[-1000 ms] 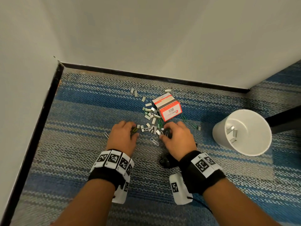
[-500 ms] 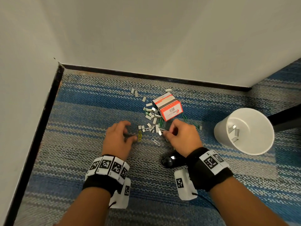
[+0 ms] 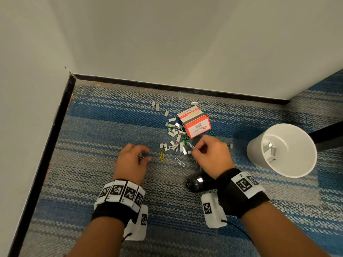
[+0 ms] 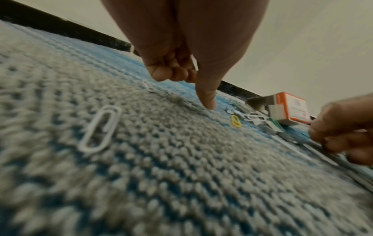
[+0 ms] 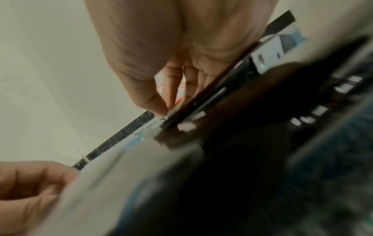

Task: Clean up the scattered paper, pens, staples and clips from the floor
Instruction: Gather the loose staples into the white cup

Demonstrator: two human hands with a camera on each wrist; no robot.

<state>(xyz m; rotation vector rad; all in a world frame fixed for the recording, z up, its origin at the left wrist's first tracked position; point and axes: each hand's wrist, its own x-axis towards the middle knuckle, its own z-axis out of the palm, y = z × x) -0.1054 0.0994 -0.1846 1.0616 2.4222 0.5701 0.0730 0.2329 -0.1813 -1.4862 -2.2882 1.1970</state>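
Clips are being gathered: a clip is pinched by the right hand, staples seemingly held in the curled left hand; the cup at 3 o'clock must be reached next.

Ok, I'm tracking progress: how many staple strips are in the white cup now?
3 staple strips lie in the white cup: one uppermost, one just below it, one lowest. Others could be hidden behind the near rim.
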